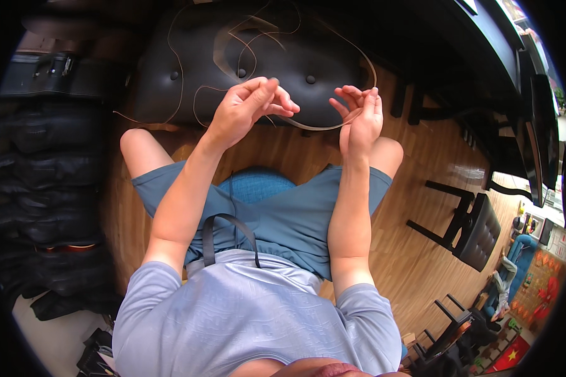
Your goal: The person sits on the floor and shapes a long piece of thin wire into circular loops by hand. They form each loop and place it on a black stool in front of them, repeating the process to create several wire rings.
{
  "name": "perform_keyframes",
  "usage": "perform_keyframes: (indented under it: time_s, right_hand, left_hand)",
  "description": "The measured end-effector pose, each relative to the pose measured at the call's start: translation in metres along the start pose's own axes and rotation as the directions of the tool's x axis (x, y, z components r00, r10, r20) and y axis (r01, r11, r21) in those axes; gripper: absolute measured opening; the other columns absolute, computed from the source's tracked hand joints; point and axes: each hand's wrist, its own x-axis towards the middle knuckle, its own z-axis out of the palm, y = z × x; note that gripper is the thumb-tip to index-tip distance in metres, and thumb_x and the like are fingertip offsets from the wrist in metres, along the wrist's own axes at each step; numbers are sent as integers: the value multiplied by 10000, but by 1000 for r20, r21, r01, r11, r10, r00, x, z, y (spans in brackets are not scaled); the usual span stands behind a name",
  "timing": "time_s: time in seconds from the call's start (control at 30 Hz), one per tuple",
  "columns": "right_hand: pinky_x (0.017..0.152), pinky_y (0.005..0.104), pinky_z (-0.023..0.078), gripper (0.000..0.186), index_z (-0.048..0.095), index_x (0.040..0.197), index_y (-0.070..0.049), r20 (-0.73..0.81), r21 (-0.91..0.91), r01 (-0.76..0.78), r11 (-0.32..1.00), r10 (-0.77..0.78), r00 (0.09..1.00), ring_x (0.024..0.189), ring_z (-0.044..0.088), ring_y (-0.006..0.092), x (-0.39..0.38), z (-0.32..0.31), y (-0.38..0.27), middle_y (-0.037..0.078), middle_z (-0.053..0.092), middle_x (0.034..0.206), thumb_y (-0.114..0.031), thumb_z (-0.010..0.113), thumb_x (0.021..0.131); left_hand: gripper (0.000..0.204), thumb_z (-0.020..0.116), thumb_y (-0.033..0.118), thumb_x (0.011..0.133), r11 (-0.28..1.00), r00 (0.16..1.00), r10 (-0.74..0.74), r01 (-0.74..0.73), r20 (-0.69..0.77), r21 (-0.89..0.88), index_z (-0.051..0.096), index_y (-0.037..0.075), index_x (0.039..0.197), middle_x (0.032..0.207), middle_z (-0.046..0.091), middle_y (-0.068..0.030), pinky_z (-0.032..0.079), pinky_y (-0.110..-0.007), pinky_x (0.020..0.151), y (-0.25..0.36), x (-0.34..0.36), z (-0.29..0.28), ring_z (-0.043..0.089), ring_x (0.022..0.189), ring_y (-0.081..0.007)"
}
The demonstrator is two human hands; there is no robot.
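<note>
A narrow pale strip (314, 128) bows between my two hands, above the near edge of a black tufted bench (339, 66). My right hand (361, 119) pinches it between thumb and forefinger, the other fingers loosely curled. Beyond that hand the strip bends up and away over the bench's right side. My left hand (245, 113) is raised, thumb and forefinger pressed together; what they pinch is too small to make out. Thin brown thread (181, 60) lies in loose loops across the bench, one length passing behind my left hand. A flat, curved translucent piece (221, 50) rests near the far side.
Below my lap shows a blue round seat (255, 185). Dark, bulky cases (50, 169) line the left side. A black padded stool (478, 232) stands at the right on the wooden floor (390, 207), with large black furniture (484, 50) above it. Farther right, a person lies on a blue couch (519, 257).
</note>
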Motion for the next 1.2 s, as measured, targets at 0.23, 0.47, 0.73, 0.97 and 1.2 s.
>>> perform_keyframes:
  time_s: [0.23,0.47,0.73,0.97,1.2]
  right_hand:
    - [613,307,419,255,536,1054,-79,-76,288,-21,957,45,996,643,422,136,25,-49,-6,12,443,726,-303,422,1095]
    - [639,303,507,283,549,1114,-60,-162,186,57,981,-26,986,694,531,146,27,-57,-17,36,533,750,-325,457,1083]
    - [502,267,457,309,586,1119,-16,-144,-137,152,979,-171,975,542,469,97,52,-35,-33,10,505,661,-295,458,1086]
    - [484,257,437,335,630,1128,30,2,-564,106,819,-127,992,511,451,74,138,8,-18,-11,501,659,-254,460,1078]
    - [477,274,474,358,647,1109,28,94,-684,77,725,-17,995,495,488,83,189,54,-3,2,524,641,-258,435,1074]
  left_hand:
    - [460,314,367,1110,978,982,190,-188,-15,91,547,61,858,852,659,-120,518,-371,914,27,-5,-11,662,935,-238]
    - [111,678,144,954,775,997,17,-64,80,628,704,68,878,1086,594,-47,463,-292,853,77,-42,-10,580,971,-169]
    - [195,703,48,882,700,906,-295,-10,302,714,734,53,1074,1097,707,-99,548,-353,857,34,-84,-8,682,988,-262]
    - [409,458,-95,909,744,928,-295,74,227,664,613,-9,1277,1281,597,-121,526,-350,946,-12,-82,14,650,1072,-243]
    - [282,512,7,980,862,991,-92,32,95,505,645,-8,1228,1273,583,-101,546,-318,925,-36,-73,21,666,1020,-192]
